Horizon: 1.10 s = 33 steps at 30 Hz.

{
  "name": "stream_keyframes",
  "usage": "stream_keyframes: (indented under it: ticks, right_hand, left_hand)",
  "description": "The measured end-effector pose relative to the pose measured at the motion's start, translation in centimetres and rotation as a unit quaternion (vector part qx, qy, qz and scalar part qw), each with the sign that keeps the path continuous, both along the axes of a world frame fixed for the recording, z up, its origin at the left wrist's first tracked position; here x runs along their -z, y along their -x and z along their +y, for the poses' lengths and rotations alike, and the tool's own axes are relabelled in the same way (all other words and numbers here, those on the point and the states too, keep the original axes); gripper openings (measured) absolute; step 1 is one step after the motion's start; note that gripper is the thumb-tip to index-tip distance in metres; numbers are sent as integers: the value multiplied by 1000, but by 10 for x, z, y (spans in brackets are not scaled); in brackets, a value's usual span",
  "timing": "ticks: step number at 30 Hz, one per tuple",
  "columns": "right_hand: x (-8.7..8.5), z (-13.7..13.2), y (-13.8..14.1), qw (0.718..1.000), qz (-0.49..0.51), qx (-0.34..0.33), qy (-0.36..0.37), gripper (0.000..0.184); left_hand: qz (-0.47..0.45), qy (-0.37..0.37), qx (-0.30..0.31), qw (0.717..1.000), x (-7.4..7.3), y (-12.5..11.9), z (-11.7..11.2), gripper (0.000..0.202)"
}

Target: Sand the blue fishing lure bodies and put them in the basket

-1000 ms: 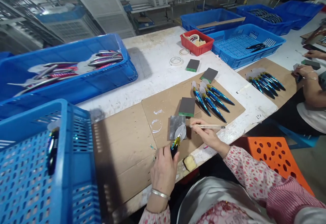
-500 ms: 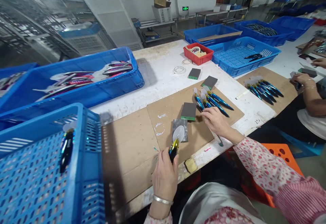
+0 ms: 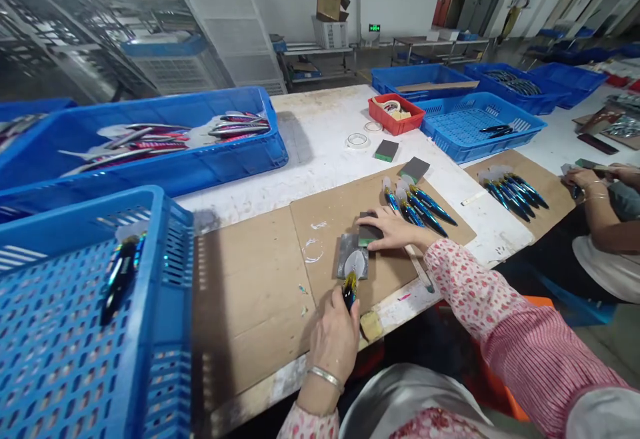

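Left hand (image 3: 334,338) pinches a glossy, likely slippery fishing lure (image 3: 349,284) by its body; right hand (image 3: 395,229) grips a soft-looking sanding block (image 3: 369,232).

Near the tabletop's left edge, two blue crates: a perforated one (image 3: 95,332) at the near corner with one dark lure inside, and beyond it a second crate (image 3: 150,139) of silver and pink pieces. Toward the far edge, a red tray (image 3: 397,114), a tape roll (image 3: 358,140) and a green-backed sanding block (image 3: 387,150). At the right edge, a co-worker's arm (image 3: 597,216) beside a row of blue lures (image 3: 510,189) on cardboard (image 3: 545,179).
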State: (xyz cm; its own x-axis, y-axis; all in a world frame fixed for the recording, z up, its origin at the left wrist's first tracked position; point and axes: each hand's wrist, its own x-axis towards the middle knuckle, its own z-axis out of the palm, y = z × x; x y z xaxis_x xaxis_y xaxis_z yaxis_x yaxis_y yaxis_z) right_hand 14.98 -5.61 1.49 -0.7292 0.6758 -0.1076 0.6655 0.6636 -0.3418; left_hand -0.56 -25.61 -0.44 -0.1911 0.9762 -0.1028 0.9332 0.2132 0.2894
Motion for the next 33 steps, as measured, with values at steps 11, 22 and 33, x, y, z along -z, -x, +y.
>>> stream_keyframes:
  ticks: [11, 22, 33]
  right_hand:
    - [15, -59, 11, 980, 183, 82, 11, 26]
    - [16, -61, 36, 972, 176, 156, -18, 18]
    - [9, -64, 37, 981, 131, 140, -30, 11]
  left_hand:
    - [-42, 6, -12, 999, 1, -3, 2, 31]
    - [-62, 31, -13, 998, 3, -3, 0, 34]
    - [-59, 8, -9, 998, 7, -3, 1, 31]
